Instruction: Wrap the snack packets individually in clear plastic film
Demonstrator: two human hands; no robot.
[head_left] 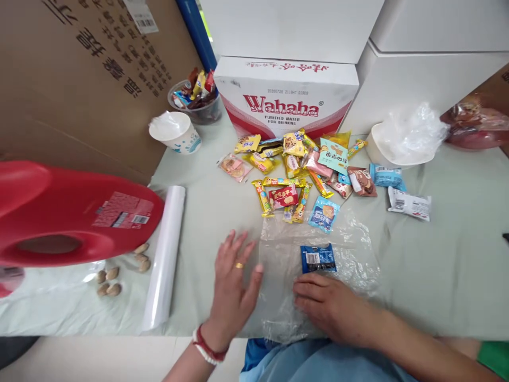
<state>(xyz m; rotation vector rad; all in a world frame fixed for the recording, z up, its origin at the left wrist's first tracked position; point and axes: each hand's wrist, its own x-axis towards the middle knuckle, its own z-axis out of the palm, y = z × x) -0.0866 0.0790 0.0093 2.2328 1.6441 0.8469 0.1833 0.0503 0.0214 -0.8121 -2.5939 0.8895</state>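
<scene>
My left hand has its fingers spread over the table, beside the left edge of a clear plastic bag that lies flat. My right hand rests flat on the bag with nothing visibly gripped; its fingertips are just below a dark blue snack packet. Above that, a light blue biscuit packet lies at the bag's upper edge. Further back is a pile of wrapped snacks, among them a red packet, a pale green packet and several yellow sticks.
A red jug, walnuts and a film roll lie left. Behind stand a paper cup, a snack tub and a Wahaha carton. Rightward are a white bowl holding crumpled plastic and a white packet.
</scene>
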